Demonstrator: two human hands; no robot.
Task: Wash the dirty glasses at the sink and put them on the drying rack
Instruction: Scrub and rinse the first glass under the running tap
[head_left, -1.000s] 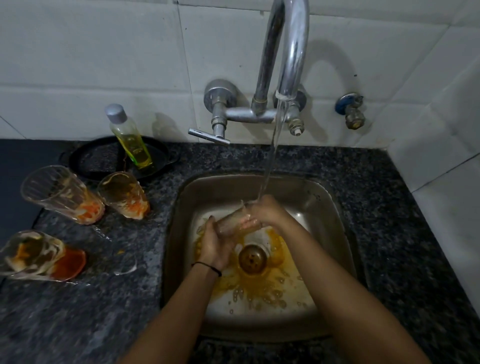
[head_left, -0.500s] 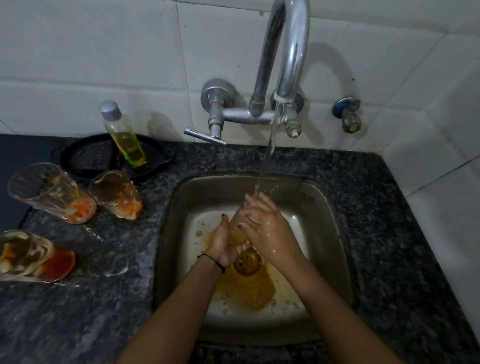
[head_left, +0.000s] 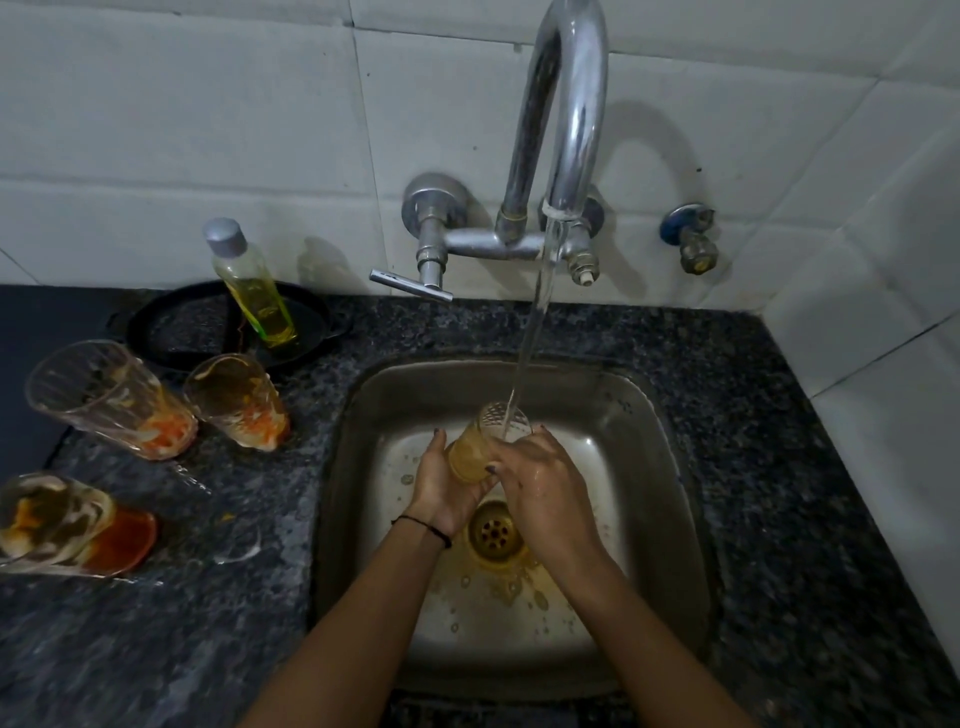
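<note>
Rinsing stage. The glass (head_left: 475, 444) stands mouth-up just behind the drain (head_left: 493, 531), filling under the water (head_left: 535, 322). Your left hand (head_left: 444, 491) cups its base with fingers curled round it, and your right hand (head_left: 543, 480) wraps the wall. Judge it wet, slippery, rigid and brittle: grasp mid-wall, not the rim.

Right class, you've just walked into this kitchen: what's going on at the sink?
A person's left hand and right hand hold a clear drinking glass over the steel sink, mouth up under water running from the chrome tap; yellowish liquid sits inside. Three more dirty clear glasses wait unwashed on the dark granite counter.
</note>
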